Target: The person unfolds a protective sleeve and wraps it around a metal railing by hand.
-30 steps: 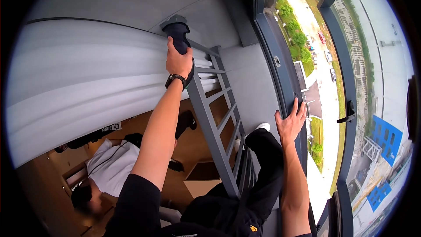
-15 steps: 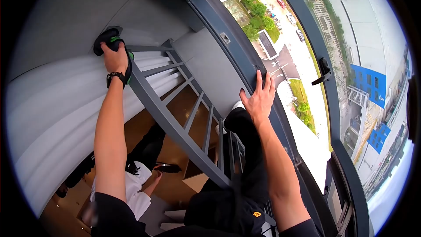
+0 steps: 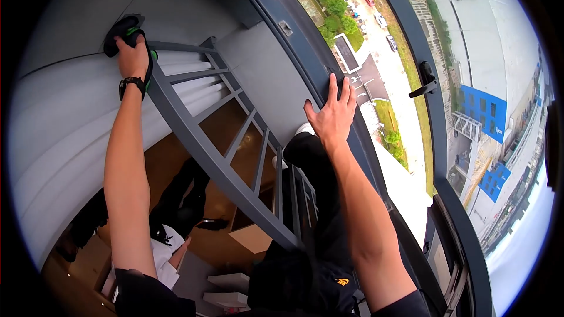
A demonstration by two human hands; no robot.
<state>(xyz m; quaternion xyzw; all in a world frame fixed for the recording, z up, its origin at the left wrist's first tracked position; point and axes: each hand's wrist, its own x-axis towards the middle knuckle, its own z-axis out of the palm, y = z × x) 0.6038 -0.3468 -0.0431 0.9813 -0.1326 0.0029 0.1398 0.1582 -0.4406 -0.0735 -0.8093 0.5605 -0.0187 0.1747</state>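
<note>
The window frame [image 3: 302,53] is being touched by the right hand [image 3: 335,116], its fingers spread and gripping nothing. Beyond the railing's near end [image 3: 205,145], a dark, green-trimmed object [image 3: 119,30] is being held in the left hand's [image 3: 134,57] curled fingers, seemingly against the grey wall [image 3: 70,17].

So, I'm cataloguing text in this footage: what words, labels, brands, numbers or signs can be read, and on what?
"NIKE", probably: small orange logo on the black clothing.
Pale building outside: marks too small to read.
Blue panel: pale marks, too small to read.
Nothing else readable.
</note>
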